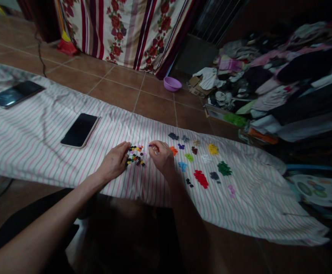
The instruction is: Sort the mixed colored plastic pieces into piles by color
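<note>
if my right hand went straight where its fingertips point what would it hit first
Probably the small mixed-colour pieces lying between your right hand and left hand. The right hand's height over the striped cloth is unclear, so it might pass above them.

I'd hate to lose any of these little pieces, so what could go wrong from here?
The left hand rests right at the edge of the mixed pieces, so a slip might scatter them. The right hand is close beside the orange pile and could nudge it. The striped cloth is wrinkled; a tug might shift the piles.
</note>
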### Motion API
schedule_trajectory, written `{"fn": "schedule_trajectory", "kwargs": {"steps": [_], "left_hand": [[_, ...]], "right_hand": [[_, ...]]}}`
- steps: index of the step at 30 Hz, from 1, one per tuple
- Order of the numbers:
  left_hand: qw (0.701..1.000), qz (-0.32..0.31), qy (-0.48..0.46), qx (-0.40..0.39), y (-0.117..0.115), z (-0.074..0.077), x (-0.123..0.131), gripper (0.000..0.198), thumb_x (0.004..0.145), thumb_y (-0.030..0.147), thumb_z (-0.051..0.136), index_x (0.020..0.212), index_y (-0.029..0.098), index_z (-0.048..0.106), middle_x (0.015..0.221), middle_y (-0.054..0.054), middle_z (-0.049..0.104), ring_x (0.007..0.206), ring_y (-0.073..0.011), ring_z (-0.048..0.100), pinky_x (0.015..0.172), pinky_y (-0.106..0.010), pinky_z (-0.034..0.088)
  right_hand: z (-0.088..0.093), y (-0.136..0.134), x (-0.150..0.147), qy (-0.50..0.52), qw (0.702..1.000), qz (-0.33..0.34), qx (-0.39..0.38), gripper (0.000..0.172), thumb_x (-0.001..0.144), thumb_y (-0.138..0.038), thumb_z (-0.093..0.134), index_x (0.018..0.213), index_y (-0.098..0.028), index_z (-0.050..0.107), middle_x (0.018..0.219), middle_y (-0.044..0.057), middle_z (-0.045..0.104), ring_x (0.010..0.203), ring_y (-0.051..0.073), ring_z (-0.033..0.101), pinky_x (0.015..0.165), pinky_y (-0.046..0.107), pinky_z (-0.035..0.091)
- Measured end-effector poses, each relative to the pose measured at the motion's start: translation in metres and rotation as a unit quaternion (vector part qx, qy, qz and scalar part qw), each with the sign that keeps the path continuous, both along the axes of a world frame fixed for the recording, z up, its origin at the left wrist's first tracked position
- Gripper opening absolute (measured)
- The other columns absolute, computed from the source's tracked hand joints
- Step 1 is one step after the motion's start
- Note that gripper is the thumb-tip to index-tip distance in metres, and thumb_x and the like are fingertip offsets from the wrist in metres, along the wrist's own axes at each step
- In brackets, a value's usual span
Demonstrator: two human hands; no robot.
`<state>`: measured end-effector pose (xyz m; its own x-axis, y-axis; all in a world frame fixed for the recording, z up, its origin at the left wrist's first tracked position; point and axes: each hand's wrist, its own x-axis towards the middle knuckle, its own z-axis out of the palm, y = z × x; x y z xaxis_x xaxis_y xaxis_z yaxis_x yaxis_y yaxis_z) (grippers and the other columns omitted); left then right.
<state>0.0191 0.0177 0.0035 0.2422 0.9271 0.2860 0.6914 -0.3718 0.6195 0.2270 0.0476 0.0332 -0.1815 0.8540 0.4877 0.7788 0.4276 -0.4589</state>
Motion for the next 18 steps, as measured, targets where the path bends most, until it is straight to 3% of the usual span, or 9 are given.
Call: {"fn": "schedule_trajectory", "kwargs": {"steps": [18], "left_hand": [[1.000,-0.007,0.000,0.000,0.001,-0.001,-0.001,0.043,0.091,0.022,0.039,0.131,0.014,0.049,0.134,-0.015,0.057,0.127,-0.0259,0.052,0.108,-0.049,0.043]], "right_hand": [[0.001,0.010,0.036,0.039,0.998,-0.057,-0.008,0.019,0.077,-0.021,0.050,0.086,-0.020,0.067,0.078,0.003,0.066,0.070,0.018,0.058,0.076,0.032,0.047]]}}
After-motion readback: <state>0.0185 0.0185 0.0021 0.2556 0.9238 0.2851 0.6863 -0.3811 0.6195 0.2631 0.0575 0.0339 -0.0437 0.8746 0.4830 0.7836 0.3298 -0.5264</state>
